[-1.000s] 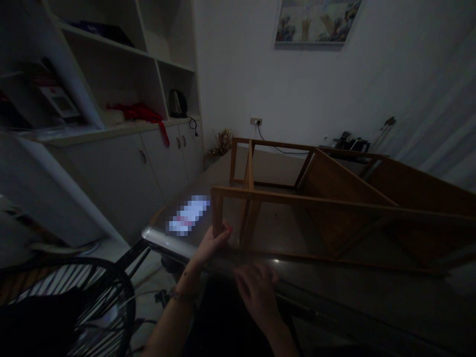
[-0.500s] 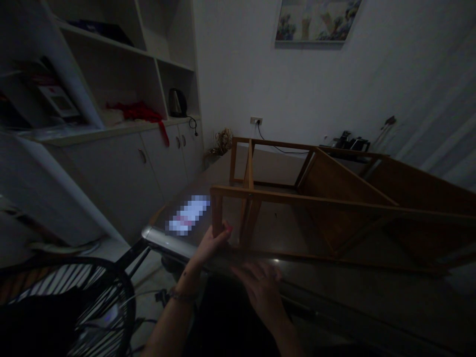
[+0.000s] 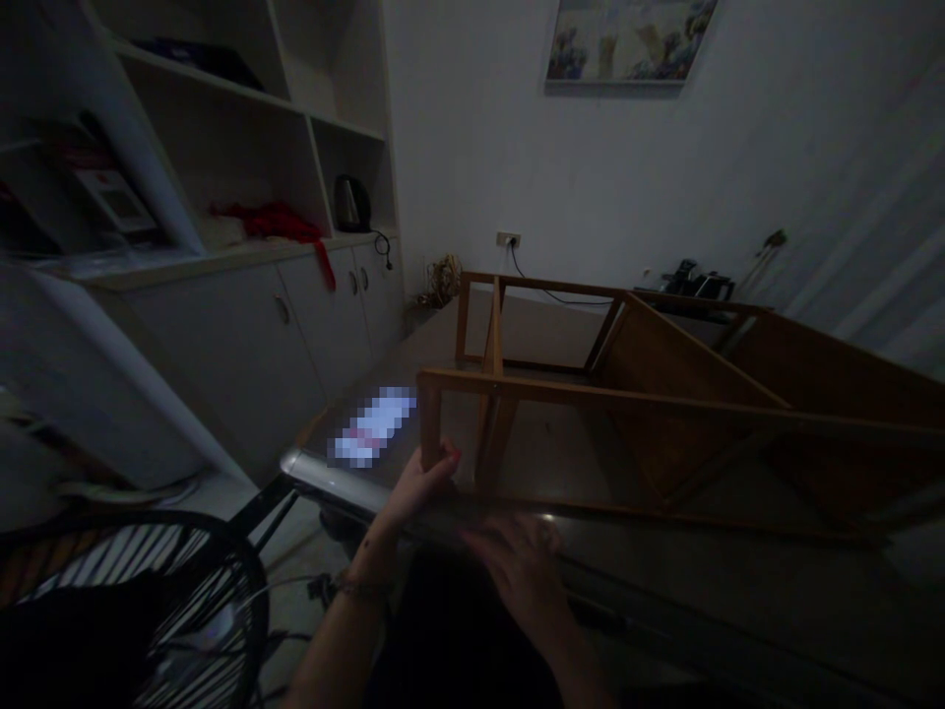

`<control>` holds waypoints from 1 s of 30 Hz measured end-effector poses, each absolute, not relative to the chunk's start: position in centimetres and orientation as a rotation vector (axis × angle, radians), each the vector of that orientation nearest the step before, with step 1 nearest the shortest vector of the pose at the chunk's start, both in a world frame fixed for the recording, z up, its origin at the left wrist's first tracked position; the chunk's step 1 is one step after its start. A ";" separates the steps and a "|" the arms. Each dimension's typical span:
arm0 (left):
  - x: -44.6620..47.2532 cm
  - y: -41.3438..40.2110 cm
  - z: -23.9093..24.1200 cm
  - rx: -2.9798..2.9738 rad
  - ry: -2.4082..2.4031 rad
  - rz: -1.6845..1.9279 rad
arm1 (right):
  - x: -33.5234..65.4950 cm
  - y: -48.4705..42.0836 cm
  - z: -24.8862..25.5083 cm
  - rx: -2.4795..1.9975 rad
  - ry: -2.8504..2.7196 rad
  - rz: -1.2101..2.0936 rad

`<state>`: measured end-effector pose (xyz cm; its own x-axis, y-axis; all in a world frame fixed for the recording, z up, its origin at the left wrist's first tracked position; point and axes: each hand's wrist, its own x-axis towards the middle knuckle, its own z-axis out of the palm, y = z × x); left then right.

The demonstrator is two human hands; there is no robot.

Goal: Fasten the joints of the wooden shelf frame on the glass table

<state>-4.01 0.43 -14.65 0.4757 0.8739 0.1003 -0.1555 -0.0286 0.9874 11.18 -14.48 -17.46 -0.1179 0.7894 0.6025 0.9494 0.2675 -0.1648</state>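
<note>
In a dim room a wooden frame (image 3: 591,394) lies on its side on a dark surface (image 3: 701,571), with its open rails and slanted panels running from the near left edge back toward the right wall. The left hand (image 3: 417,483) is closed around the foot of the frame's near left post (image 3: 429,418): the thumb lies across the front of it, the fingers wrap behind, and a bracelet (image 3: 354,588) shows on the wrist. The right hand (image 3: 521,571) is open and holds nothing. Its palm faces down and its fingers are spread loosely, pointing toward the frame's lower rail just in front of them. It is blurred, so I cannot tell whether it rests on the surface or hangs just over it. A phone (image 3: 373,425) with a lit screen lies flat on the surface just left of the gripped post, near the corner. Below and to the left, off the surface, stands a fan (image 3: 148,591) with a round black wire guard. Along the left wall runs a pale cabinet (image 3: 243,345) with open shelves above it; a red cloth (image 3: 277,222) hangs over its top and a dark kettle (image 3: 350,204) stands farther back. On the far wall are a socket (image 3: 508,239) with a cord plugged in and, higher up, a picture (image 3: 627,39).
</note>
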 end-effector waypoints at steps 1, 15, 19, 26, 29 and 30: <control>-4.0 0.4 -14.7 1.343 0.694 0.939 | 11.1 -14.4 -17.6 -1.559 -1.927 -0.328; -3.9 0.4 -14.8 1.290 0.730 0.942 | 10.3 -13.1 -18.3 -1.488 -1.833 -0.208; -4.0 0.3 -14.6 1.307 0.702 0.939 | 10.2 -12.7 -17.7 -1.455 -1.854 -0.232; -4.2 0.4 -14.7 1.367 0.689 0.933 | 9.8 -11.9 -16.9 -1.370 -1.894 -0.232; -4.2 0.6 -14.9 1.387 0.675 0.929 | 9.6 -12.0 -16.8 -1.353 -1.870 -0.226; -4.2 0.6 -14.9 1.387 0.669 0.926 | 9.6 -12.0 -16.7 -1.355 -1.855 -0.222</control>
